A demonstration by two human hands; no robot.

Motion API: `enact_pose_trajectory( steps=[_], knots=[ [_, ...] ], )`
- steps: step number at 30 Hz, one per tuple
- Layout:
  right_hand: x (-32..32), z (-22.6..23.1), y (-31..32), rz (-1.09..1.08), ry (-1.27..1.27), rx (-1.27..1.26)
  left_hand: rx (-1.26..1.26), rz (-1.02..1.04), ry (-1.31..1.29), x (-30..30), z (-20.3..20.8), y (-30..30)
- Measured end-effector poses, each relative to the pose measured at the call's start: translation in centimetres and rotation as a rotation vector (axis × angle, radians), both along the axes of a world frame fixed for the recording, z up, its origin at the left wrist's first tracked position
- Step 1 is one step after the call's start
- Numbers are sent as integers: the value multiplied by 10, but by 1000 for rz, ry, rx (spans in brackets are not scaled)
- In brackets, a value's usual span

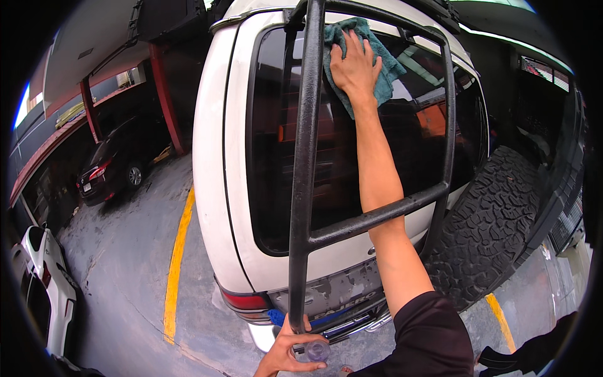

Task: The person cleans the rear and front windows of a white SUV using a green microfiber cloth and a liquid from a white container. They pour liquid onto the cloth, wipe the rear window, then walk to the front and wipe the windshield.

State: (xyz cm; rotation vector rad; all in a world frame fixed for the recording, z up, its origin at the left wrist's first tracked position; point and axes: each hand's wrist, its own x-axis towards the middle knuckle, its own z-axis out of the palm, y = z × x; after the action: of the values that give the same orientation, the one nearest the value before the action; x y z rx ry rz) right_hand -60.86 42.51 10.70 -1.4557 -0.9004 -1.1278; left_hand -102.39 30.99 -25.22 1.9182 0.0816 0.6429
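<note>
My right hand (355, 70) lies flat with spread fingers on a teal cloth (391, 66), pressing it against the upper part of a dark rear window (314, 207). The window belongs to a white vehicle (217, 157). My right arm passes behind the crossbar of a black tubular frame (308, 125) that stands off the vehicle's back. Low down, by the foot of the frame's left bar, my left hand (282, 355) is closed around a small clear round container (317, 350). Its full shape is hidden.
A large spare tire (490, 220) juts out on the right. A red tail light (245, 300) and a blue item (276, 316) are near my left hand. Further left are a dark car (110, 166), a white car (59, 301) and a yellow floor line (178, 270).
</note>
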Motion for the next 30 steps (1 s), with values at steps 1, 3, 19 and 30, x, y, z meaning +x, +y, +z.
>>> enact_pose_trajectory(
  steps=[1,3,19,30],
  knots=[
    [2,-9,-3,-54,-37,-53,-2,-2,9,0,-1,0],
    [2,-47,-10,-62,-103,-189,22,-1,-8,-1,-1,0],
    [-96,-234,-56,-232,272,2,85,-93,-61,5,1,10],
    [-16,-296,-113,-193,313,-12,-80,-183,-95,4,5,13]
  ],
)
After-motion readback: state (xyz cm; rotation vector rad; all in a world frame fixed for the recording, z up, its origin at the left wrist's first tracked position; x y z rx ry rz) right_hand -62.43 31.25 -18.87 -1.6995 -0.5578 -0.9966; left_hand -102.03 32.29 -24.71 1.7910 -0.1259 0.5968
